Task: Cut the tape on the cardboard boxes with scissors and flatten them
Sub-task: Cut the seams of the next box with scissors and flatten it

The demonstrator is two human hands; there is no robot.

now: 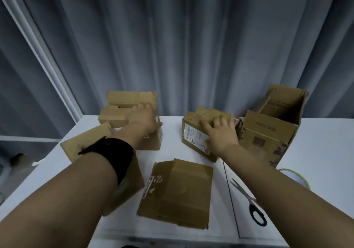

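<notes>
Cardboard boxes, 5 of them, take up most of the white counter. The far-left box and the tall open box stand near the far edge, which meets a grey curtain. The near-left box sits close to the left edge, beside a white frame. A bare lane runs up the middle between the box groups, and more bare surface lies at the far right. A seam crosses the counter on the right.

The flattened box lies at the front centre, between both forearms and touched by neither. The left hand, with a black wristband behind it, rests palm-down and released on the far-left box. The right hand lays spread fingers on the labelled box, grasping nothing. This labelled box stands just beside the tall open one.

Scissors lie untouched by the right forearm, black handles nearest, next to a green-rimmed round thing.
</notes>
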